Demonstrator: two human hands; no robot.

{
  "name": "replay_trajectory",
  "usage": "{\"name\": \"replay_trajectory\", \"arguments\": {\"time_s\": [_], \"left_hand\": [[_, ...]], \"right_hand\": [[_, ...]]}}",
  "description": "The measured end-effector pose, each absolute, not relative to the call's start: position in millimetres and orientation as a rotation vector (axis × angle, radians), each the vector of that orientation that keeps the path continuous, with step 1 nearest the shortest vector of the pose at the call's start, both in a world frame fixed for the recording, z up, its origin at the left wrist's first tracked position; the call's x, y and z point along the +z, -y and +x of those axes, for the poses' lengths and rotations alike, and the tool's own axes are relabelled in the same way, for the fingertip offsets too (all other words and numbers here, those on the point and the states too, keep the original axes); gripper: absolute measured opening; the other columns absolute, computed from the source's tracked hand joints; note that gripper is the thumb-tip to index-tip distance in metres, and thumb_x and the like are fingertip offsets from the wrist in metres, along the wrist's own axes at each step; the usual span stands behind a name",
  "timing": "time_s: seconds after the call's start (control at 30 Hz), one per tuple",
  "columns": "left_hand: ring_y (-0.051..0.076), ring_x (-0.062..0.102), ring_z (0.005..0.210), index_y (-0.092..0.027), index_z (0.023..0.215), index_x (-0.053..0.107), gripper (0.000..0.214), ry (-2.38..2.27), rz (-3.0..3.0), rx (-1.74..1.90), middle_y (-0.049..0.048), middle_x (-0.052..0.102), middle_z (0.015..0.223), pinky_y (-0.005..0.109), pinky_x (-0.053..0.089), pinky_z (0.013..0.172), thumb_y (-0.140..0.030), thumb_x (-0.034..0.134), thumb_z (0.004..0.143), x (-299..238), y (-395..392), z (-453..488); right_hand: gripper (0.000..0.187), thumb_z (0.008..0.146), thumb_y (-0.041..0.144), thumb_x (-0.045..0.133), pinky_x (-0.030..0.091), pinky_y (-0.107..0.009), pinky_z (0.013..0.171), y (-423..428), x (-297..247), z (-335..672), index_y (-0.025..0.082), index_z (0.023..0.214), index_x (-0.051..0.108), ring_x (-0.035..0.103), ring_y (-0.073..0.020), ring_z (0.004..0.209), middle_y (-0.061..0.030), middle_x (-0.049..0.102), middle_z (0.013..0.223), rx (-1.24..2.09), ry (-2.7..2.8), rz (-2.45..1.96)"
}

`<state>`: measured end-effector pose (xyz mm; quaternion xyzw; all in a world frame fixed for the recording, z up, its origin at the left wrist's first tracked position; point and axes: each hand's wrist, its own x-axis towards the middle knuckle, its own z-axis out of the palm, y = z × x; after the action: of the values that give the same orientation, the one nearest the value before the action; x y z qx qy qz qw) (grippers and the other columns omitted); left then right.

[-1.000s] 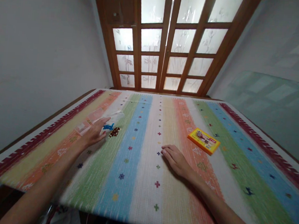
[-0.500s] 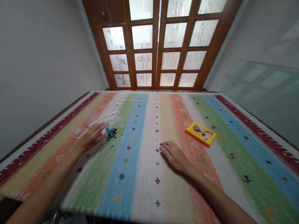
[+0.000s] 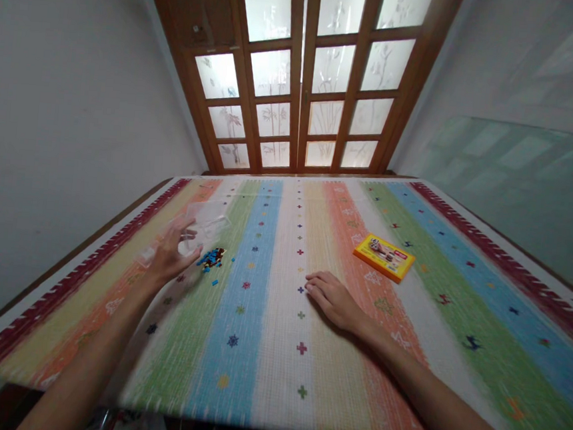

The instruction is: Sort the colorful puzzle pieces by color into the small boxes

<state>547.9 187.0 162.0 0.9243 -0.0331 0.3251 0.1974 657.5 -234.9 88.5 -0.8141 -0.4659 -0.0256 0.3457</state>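
My left hand (image 3: pixel 173 252) is over the left part of the table, thumb and fingers apart, with nothing visible gripped. Clear plastic bags (image 3: pixel 210 218) lie beside and behind its fingers; whether the fingertips touch them I cannot tell. Just right of the thumb sits a small pile of tiny building bricks (image 3: pixel 212 258) in blue, dark brown and cream. One loose blue brick (image 3: pixel 215 282) is in front of the pile. My right hand (image 3: pixel 329 298) rests palm down on the cloth, fingers stretched out and holding nothing.
A striped tablecloth (image 3: pixel 272 374) covers the table. Beyond my right hand lies a flat yellow box (image 3: pixel 384 257) with a printed picture. Wooden doors with glass panes (image 3: pixel 301 96) stand behind the table's far edge, between side walls.
My left hand has drawn back to the left from the brick pile and its fingers have spread. The pile and the plastic bags have shifted slightly. My right hand stays put.
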Motion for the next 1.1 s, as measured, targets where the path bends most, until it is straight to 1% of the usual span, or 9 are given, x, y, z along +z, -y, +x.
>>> {"name": "replay_trajectory", "arguments": {"time_s": [0.17,0.27,0.37,0.5,0.57,0.67,0.8,0.93,1.1], "left_hand": [[0.022,0.072,0.096,-0.021,0.134,0.050,0.072,0.055,2.282,0.698,0.0117,0.064,0.126,0.045,0.061,0.091,-0.048,0.079,0.074,149,-155,598],[0.022,0.072,0.095,-0.019,0.132,0.052,0.071,0.030,2.275,0.508,0.0130,0.066,0.126,0.041,0.062,0.086,-0.047,0.080,0.072,135,-136,633],[0.023,0.073,0.093,-0.017,0.126,0.060,0.056,0.002,2.426,0.346,0.0122,0.072,0.112,0.038,0.061,0.083,-0.042,0.074,0.079,126,-124,660],[0.028,0.070,0.107,-0.019,0.096,0.074,0.025,0.020,2.549,0.302,0.0127,0.073,0.118,0.038,0.057,0.090,-0.039,0.072,0.081,121,-119,681],[0.030,0.065,0.118,-0.020,0.090,0.076,0.018,0.015,2.616,0.303,0.0118,0.074,0.118,0.042,0.053,0.099,-0.036,0.069,0.083,120,-119,687],[0.033,0.058,0.128,-0.020,0.093,0.077,0.020,-0.033,2.717,0.341,0.0133,0.073,0.120,0.049,0.045,0.109,-0.031,0.061,0.089,116,-117,689],[0.035,0.051,0.135,-0.014,0.106,0.074,0.029,-0.104,2.837,0.438,0.0193,0.063,0.136,0.056,0.037,0.114,-0.024,0.048,0.098,108,-105,686],[0.027,0.056,0.128,-0.017,0.119,0.068,0.028,0.018,2.940,0.389,0.0146,0.062,0.136,0.046,0.042,0.112,-0.018,0.048,0.098,102,-87,682],[0.024,0.066,0.110,-0.016,0.111,0.068,0.034,0.076,3.049,0.219,0.0134,0.071,0.114,0.037,0.049,0.101,0.001,0.047,0.090,107,-80,691]], "right_hand": [[0.033,0.105,0.027,0.040,0.050,-0.045,0.097,235,90,656,0.016,0.101,0.071,0.063,-0.0256,0.106,-0.0144,0.071,0.113,-0.079,1.213,-2.126],[0.033,0.105,0.026,0.039,0.050,-0.045,0.098,235,90,656,0.017,0.101,0.071,0.063,-0.0257,0.108,-0.0142,0.071,0.114,-0.085,1.229,-2.139],[0.032,0.104,0.026,0.041,0.050,-0.045,0.100,236,89,655,0.017,0.103,0.071,0.063,-0.0258,0.110,-0.0140,0.071,0.115,-0.083,1.234,-2.149],[0.030,0.104,0.025,0.043,0.050,-0.045,0.100,237,88,656,0.016,0.104,0.071,0.063,-0.0262,0.111,-0.0145,0.070,0.118,-0.082,1.239,-2.152],[0.030,0.104,0.025,0.043,0.050,-0.044,0.101,238,88,656,0.016,0.104,0.071,0.064,-0.0257,0.111,-0.0145,0.071,0.117,-0.077,1.240,-2.144],[0.030,0.105,0.026,0.042,0.049,-0.041,0.102,240,90,655,0.017,0.105,0.071,0.064,-0.0246,0.113,-0.0134,0.070,0.119,-0.056,1.234,-2.125],[0.031,0.105,0.026,0.041,0.049,-0.042,0.103,242,91,655,0.017,0.107,0.071,0.062,-0.0248,0.115,-0.0130,0.070,0.122,-0.021,1.237,-2.119],[0.033,0.105,0.027,0.041,0.048,-0.044,0.105,242,92,656,0.017,0.108,0.071,0.062,-0.0254,0.117,-0.0137,0.069,0.123,0.011,1.240,-2.138],[0.032,0.105,0.027,0.040,0.047,-0.044,0.106,243,93,656,0.018,0.109,0.071,0.061,-0.0251,0.119,-0.0133,0.069,0.124,0.032,1.245,-2.142]]}}
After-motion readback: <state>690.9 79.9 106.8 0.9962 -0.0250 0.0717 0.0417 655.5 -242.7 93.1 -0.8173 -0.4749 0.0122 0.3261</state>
